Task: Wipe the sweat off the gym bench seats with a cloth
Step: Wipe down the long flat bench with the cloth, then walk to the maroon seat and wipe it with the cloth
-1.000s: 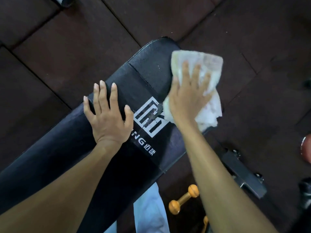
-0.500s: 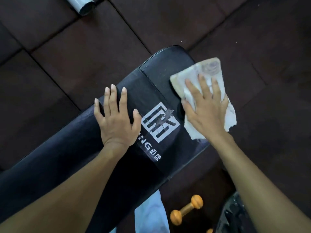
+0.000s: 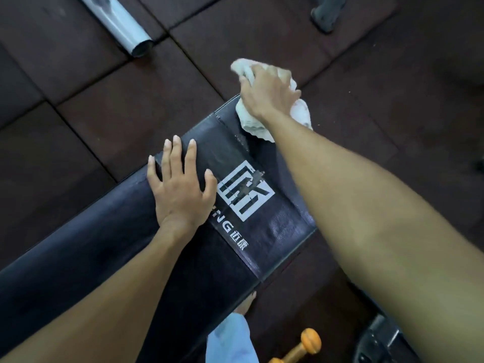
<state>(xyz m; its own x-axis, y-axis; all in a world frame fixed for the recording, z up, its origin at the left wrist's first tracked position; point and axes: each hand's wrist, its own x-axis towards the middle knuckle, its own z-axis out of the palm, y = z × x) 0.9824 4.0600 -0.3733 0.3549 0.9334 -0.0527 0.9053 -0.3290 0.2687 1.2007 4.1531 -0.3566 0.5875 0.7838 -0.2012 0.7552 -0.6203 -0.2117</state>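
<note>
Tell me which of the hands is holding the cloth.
The right hand grips the crumpled white cloth at the end of the black padded bench; the left hand rests flat on it, empty.

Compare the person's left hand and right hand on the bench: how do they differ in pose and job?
The left hand lies flat, fingers straight and spread; the right hand curls its fingers over the bunched cloth. The left hand is bare on the bench beside the logo; the right hand is at the bench's far end. Both are on the same black pad.
</note>
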